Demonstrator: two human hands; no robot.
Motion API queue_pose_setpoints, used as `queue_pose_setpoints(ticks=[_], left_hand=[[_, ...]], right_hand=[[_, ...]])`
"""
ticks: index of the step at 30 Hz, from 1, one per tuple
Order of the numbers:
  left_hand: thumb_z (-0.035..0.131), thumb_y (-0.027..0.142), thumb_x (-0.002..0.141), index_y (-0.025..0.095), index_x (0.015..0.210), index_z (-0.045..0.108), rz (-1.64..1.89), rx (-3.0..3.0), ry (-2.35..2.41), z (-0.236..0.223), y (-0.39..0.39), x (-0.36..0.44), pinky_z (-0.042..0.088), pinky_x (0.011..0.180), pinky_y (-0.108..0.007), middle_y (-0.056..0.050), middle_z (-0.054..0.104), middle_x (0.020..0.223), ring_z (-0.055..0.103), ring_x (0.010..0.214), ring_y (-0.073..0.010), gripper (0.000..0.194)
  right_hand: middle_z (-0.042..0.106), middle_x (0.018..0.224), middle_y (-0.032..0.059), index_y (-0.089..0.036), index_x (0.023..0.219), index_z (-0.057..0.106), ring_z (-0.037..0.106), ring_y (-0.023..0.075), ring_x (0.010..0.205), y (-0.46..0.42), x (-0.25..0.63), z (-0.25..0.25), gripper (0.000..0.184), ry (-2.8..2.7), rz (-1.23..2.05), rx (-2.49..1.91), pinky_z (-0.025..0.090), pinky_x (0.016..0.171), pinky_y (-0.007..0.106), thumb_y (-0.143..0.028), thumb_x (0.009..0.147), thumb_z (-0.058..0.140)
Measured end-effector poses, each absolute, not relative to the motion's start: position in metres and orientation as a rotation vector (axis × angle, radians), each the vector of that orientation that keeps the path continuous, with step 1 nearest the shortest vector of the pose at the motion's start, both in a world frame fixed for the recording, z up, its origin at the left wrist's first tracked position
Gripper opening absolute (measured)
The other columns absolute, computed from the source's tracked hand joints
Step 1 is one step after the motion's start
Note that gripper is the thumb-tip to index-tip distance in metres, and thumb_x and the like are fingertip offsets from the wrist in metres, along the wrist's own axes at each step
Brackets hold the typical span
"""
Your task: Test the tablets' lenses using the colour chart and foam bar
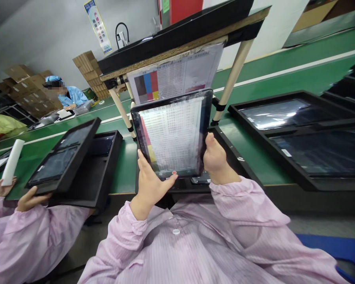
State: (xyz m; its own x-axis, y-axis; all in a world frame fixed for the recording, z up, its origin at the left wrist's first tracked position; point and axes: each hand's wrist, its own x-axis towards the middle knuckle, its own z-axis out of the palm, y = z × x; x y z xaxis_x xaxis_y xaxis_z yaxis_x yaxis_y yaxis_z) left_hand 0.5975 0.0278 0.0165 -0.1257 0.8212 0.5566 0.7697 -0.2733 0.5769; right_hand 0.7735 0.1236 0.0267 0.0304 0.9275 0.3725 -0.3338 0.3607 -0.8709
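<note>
A tablet (173,136) is held up in front of me, its lit screen showing a camera picture of a printed sheet. My left hand (149,181) grips its lower left edge, with the thumb near the red record button. On the right edge, my right hand (215,157) is closed round the frame, thumb up. Behind the tablet, the printed chart (177,73) with colour blocks hangs under a raised shelf (177,43). Below the tablet lies a black tray (233,152), partly hidden, with a dark device (200,179) in it.
Black trays with dark screens (296,114) lie to the right on the green bench (284,85). At left, a co-worker's hand (32,199) holds a tilted tray (65,157); their other hand holds a white roll (13,161). Pale posts (235,75) support the shelf.
</note>
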Motion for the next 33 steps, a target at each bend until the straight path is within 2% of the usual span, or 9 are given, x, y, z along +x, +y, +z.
queue_pose_setpoints(ticks=[7, 11, 18, 22, 27, 33], left_hand=[[0.075, 0.053, 0.080, 0.009, 0.158, -0.007, 1.451, 2.136, 1.845, 0.008, 0.030, 0.595, 0.037, 0.115, -0.057, -0.035, 0.010, 0.162, 0.020, 0.152, -0.0432, 0.121], [0.078, 0.056, 0.074, 0.009, 0.158, -0.009, 1.426, 2.119, 1.865, 0.009, 0.028, 0.595, 0.037, 0.116, -0.056, -0.034, 0.007, 0.163, 0.018, 0.153, -0.0436, 0.129], [0.081, 0.046, 0.072, 0.008, 0.157, -0.011, 1.376, 2.085, 1.893, 0.013, 0.025, 0.596, 0.039, 0.115, -0.053, -0.035, 0.009, 0.162, 0.023, 0.152, -0.0430, 0.132], [0.083, 0.045, 0.071, 0.008, 0.157, -0.009, 1.396, 2.078, 1.914, 0.011, 0.026, 0.596, 0.039, 0.115, -0.054, -0.035, 0.010, 0.162, 0.020, 0.152, -0.0438, 0.132], [0.085, 0.046, 0.068, 0.011, 0.158, -0.008, 1.423, 2.048, 1.893, 0.008, 0.027, 0.595, 0.039, 0.116, -0.055, -0.033, 0.010, 0.163, 0.020, 0.152, -0.0433, 0.134], [0.085, 0.043, 0.070, 0.010, 0.157, -0.013, 1.381, 2.126, 1.909, 0.008, 0.026, 0.593, 0.039, 0.115, -0.057, -0.036, 0.005, 0.163, 0.020, 0.152, -0.0450, 0.136]], right_hand=[[0.071, 0.123, 0.0025, -0.035, 0.109, 0.072, 0.048, 0.0332, 0.139, 0.122, 0.773, 0.026, 0.065, -1.166, 1.088, -0.676, 0.050, 0.108, 0.056, -0.087, 0.080, 0.045], [0.069, 0.127, 0.0017, -0.036, 0.115, 0.070, 0.048, 0.0334, 0.138, 0.122, 0.773, 0.022, 0.066, -1.175, 1.123, -0.671, 0.050, 0.108, 0.057, -0.086, 0.082, 0.042], [0.070, 0.124, 0.0015, -0.035, 0.109, 0.072, 0.050, 0.0349, 0.137, 0.122, 0.773, 0.019, 0.058, -1.126, 1.150, -0.626, 0.048, 0.111, 0.058, -0.081, 0.084, 0.048], [0.069, 0.127, 0.0029, -0.033, 0.113, 0.071, 0.049, 0.0353, 0.137, 0.121, 0.772, 0.020, 0.062, -1.138, 1.158, -0.620, 0.047, 0.112, 0.059, -0.082, 0.085, 0.045], [0.068, 0.127, 0.0010, -0.036, 0.109, 0.073, 0.045, 0.0349, 0.141, 0.123, 0.772, 0.019, 0.061, -1.145, 1.036, -0.698, 0.044, 0.114, 0.061, -0.083, 0.084, 0.043], [0.068, 0.129, 0.0015, -0.036, 0.114, 0.071, 0.045, 0.0329, 0.141, 0.125, 0.771, 0.016, 0.061, -1.138, 1.067, -0.684, 0.049, 0.109, 0.058, -0.082, 0.086, 0.041]])
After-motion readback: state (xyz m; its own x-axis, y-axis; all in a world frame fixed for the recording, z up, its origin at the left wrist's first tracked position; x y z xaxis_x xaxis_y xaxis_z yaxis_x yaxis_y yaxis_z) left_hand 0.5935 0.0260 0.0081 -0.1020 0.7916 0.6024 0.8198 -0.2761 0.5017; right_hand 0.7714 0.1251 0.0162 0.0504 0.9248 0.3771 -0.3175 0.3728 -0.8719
